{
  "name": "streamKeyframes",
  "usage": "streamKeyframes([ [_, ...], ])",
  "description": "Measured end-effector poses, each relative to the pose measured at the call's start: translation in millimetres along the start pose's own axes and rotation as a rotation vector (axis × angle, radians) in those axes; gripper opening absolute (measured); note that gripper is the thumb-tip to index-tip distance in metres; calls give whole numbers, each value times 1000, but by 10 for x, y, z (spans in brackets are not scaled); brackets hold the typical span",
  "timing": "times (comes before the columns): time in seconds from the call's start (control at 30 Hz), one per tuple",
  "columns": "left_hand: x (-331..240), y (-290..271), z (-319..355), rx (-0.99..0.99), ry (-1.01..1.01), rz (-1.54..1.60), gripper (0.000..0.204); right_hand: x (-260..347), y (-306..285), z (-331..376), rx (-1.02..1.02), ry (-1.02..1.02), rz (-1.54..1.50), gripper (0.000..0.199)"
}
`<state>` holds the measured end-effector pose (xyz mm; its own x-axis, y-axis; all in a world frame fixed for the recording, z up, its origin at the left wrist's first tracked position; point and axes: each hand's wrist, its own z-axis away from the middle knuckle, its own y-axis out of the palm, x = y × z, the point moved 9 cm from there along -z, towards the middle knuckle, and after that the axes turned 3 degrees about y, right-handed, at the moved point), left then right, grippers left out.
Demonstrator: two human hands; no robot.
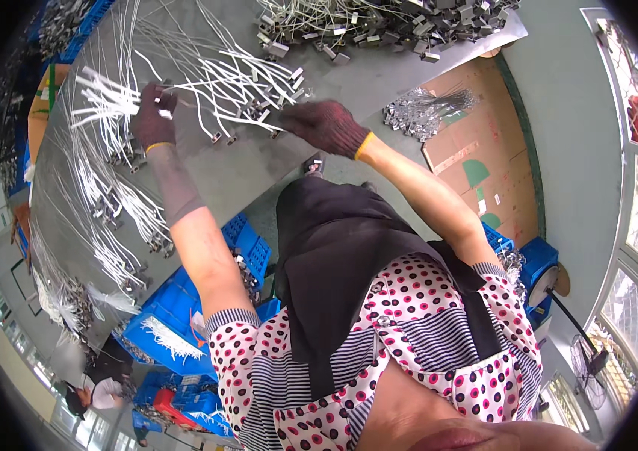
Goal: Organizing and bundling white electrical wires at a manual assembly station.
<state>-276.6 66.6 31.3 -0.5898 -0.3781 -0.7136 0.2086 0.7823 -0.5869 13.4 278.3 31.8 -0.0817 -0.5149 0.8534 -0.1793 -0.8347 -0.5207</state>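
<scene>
My left hand [155, 116], in a dark maroon knitted glove, is closed around a bundle of white-sleeved wires [105, 96]. Their thick white ends stick out to the left of the fist. To the right, my right hand [326, 128], gloved the same way, reaches over the grey table toward the small metal connectors at the ends of loose white wires [240, 83]. Its fingertips are smeared, so I cannot tell whether they grip a wire. The loose wires fan out between both hands.
More white wire bundles [112, 199] lie along the table's left side [206, 173]. A big heap of wires with metal connectors [379, 30] fills the far side. Silvery parts [424, 113] rest on cardboard [484, 150] at right. Blue crates [169, 316] stand near my left side.
</scene>
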Motion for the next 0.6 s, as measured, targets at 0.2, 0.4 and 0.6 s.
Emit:
streamKeyframes([
  [0.2, 317, -3, 369, -232, -734, 377, 23, -802, -1160, -397, -702, 439, 115, 27],
  [0.4, 725, 421, 42, 135, -114, 80, 34, -1210, -1287, -902, -532, 472, 359, 36],
  [0.6, 669, 314, -565, -126, -735, 188, 48, -1142, -1250, -1019, -273, 578, 454, 45],
])
